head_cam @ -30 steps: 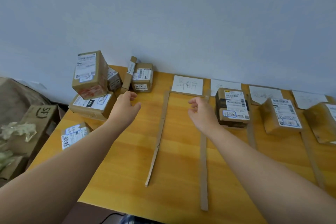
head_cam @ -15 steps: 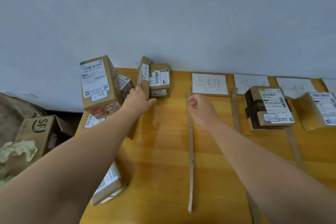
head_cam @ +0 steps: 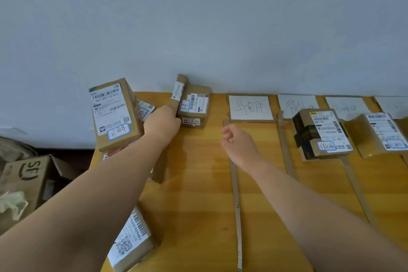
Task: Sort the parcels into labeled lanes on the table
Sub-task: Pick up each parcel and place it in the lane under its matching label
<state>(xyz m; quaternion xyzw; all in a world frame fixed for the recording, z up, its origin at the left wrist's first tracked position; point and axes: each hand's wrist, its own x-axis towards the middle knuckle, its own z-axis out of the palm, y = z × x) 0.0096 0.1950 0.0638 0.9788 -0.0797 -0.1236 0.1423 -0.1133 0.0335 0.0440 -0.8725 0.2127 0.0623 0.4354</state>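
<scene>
Parcels eight; lane labels four; hands two.

**Parcels piled at the left, two lanes filled**

On the wooden table, cardboard strips mark off lanes, each headed by a white handwritten label card at the wall. In the unsorted pile at the left, a tall brown box stands on end atop other parcels. A thin flat parcel leans upright against a small cube box, and the left hand is at its lower end. A labelled parcel lies at the near left edge. A black-taped box sits in the second lane and a yellowish bag parcel in the third.
</scene>
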